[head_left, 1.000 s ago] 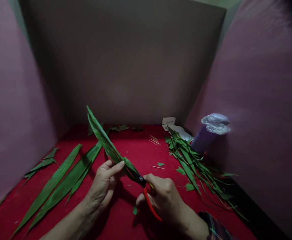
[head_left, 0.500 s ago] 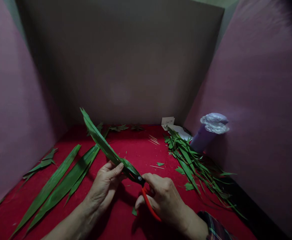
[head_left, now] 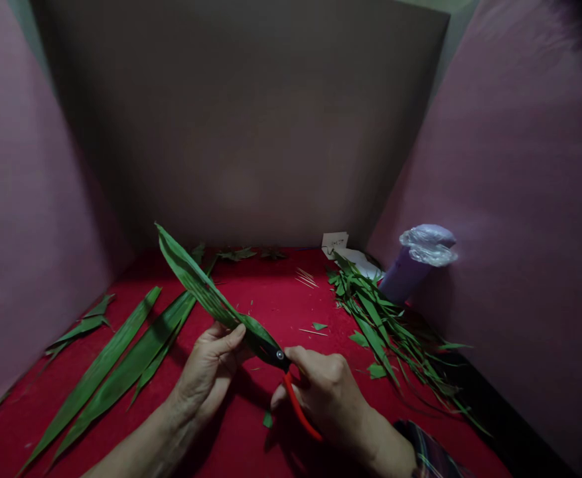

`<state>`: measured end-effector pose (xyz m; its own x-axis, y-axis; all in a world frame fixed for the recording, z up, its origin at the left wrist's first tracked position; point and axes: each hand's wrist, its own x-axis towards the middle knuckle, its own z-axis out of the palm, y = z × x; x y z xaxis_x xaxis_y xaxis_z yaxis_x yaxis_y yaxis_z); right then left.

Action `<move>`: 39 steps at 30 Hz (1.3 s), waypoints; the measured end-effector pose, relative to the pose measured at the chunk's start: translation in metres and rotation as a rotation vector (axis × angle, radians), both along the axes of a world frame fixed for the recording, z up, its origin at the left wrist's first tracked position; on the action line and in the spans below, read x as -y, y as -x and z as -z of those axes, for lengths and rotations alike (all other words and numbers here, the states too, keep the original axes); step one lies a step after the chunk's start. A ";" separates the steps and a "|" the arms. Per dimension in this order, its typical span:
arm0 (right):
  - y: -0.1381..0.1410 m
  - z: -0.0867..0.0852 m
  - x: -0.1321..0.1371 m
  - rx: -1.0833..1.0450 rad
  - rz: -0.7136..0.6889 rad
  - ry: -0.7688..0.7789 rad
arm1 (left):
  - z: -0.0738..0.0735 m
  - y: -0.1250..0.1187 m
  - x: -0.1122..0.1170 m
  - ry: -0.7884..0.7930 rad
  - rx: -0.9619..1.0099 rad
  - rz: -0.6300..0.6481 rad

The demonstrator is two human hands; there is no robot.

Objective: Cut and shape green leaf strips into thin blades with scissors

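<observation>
My left hand (head_left: 216, 362) pinches a long green leaf (head_left: 198, 285) near its lower end, thumb on top. The leaf slants up to the left, its far tip raised above the red cloth. Red-handled scissors (head_left: 295, 405) are gripped in my right hand (head_left: 328, 388), with the fingers closed around the handles. Their dark blades meet the leaf's lower end, just right of my left thumb; the leaf partly hides the blades. A small green scrap (head_left: 267, 419) lies on the cloth below the scissors.
Long leaves (head_left: 106, 372) lie at left, beside folded leaf pieces (head_left: 89, 323). At right is a heap of leaf strips (head_left: 385, 318) near a purple cylinder (head_left: 405, 275) topped with clear plastic. Toothpicks (head_left: 307, 278) and a white card (head_left: 334, 241) sit farther back. Pink walls (head_left: 509, 232) flank the red cloth (head_left: 265, 292).
The leaf's upper part has turned, showing more of its broad face, and its tip has dipped slightly left. Both hands and the scissors are nearly where they were.
</observation>
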<state>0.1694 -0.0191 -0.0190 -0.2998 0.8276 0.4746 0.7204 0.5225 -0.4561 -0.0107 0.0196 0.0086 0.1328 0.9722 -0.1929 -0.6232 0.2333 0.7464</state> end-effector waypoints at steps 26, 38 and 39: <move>0.002 -0.003 0.003 0.035 0.002 0.065 | 0.003 -0.004 0.002 -0.002 -0.030 -0.024; 0.002 -0.002 0.003 0.031 0.007 0.024 | 0.002 -0.005 0.002 0.006 -0.027 -0.029; 0.002 -0.003 0.004 0.032 0.007 0.029 | 0.001 -0.005 0.002 0.001 -0.032 -0.024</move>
